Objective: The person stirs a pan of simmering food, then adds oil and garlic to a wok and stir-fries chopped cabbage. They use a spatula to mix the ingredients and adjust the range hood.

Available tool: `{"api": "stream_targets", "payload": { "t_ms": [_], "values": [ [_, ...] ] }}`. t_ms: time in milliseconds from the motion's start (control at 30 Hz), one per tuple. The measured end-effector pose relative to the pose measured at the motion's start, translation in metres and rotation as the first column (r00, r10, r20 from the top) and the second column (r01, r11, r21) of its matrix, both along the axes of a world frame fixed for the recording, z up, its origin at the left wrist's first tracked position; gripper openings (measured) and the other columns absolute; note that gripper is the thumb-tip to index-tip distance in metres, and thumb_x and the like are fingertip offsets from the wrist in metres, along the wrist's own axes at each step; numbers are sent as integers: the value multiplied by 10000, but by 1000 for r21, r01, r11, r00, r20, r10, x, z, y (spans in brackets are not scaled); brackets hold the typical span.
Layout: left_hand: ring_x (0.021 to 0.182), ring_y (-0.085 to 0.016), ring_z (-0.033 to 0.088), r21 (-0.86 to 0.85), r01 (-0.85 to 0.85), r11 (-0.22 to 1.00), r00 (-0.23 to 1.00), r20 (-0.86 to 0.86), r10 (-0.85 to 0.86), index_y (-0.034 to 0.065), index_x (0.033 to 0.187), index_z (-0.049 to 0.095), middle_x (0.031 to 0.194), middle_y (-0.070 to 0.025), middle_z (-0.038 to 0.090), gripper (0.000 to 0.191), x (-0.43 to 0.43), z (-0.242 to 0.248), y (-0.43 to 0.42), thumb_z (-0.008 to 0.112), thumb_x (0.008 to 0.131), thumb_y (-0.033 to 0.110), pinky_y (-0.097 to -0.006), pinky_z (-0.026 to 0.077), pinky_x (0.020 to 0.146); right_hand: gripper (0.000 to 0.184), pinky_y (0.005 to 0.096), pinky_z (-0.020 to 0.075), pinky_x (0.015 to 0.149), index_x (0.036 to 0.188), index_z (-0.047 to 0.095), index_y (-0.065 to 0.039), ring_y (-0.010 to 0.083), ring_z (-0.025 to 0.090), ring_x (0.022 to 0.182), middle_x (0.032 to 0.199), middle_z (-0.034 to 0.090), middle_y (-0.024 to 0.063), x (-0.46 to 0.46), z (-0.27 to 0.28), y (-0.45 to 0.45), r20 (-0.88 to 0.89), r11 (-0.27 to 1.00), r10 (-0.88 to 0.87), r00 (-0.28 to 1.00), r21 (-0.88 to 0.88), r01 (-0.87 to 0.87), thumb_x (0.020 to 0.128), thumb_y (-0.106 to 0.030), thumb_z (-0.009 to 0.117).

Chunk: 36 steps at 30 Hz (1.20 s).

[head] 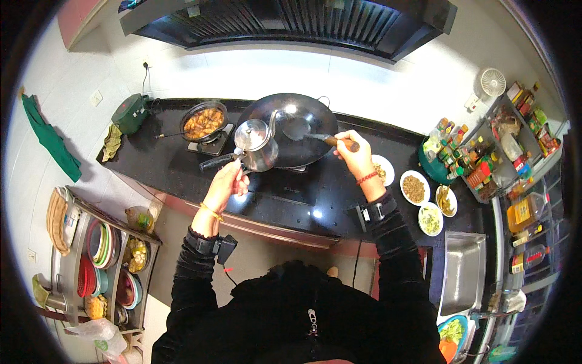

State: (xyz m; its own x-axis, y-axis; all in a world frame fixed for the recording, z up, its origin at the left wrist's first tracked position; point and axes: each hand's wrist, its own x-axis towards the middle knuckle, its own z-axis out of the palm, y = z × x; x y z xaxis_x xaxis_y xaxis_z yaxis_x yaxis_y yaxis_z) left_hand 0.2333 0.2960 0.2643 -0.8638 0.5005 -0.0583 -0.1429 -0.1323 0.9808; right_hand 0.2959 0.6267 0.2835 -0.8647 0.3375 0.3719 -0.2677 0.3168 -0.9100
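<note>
My left hand grips a stainless-steel oil pot near its black handle; part of the grip is hidden. The pot has a lid and a thin curved spout, and it is held over the left front edge of a large black wok. In my right hand is the wooden handle of a metal wok ladle. Its round bowl lies inside the wok, over a shiny dark surface.
Left of the wok, a pot of braised food sits on a portable stove. Plates of chopped ingredients stand at right, before a green basin of seasoning bottles. A steel sink lies nearer me. A range hood hangs overhead.
</note>
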Motion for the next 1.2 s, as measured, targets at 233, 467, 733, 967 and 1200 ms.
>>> {"api": "stream_targets", "payload": {
  "t_ms": [233,467,733,967,1200],
  "values": [
    [477,-123,524,0,-6,1000,1000,14,6,107,720,431,659,-63,563,346,-1,-1,5,430,942,372,-221,407,430,198,324,499,719,890,559,-63,292,617,804,884,601,113,40,24,-10,-164,811,33,986,580,69,703,-38,618],
    [511,-105,518,-11,53,999,999,-5,-53,119,730,415,697,-68,566,353,-3,-1,8,398,950,395,-208,405,457,266,369,486,734,874,523,-87,282,592,881,1059,579,75,65,11,-22,61,530,241,969,828,-184,646,5,624],
    [516,-111,523,9,71,997,997,-1,-71,116,732,422,695,-65,567,337,-2,-2,12,410,950,373,-210,406,459,264,390,378,906,833,531,-113,287,433,1162,1158,544,40,73,7,-31,133,434,400,907,844,-315,624,-10,656],
    [497,-112,530,13,63,998,998,1,-63,115,714,427,676,-58,561,358,-1,-1,11,416,945,389,-209,407,447,255,384,426,869,815,522,-103,289,504,1042,1063,563,58,72,1,-37,73,479,439,895,824,-302,618,1,646],
    [511,-105,519,-10,54,998,998,-15,-54,117,717,423,693,-65,562,352,-1,-1,8,414,947,384,-200,399,452,206,370,470,875,781,518,-80,307,546,1059,1060,580,64,83,8,-29,40,570,341,939,786,-240,637,20,626]
  ]
}}
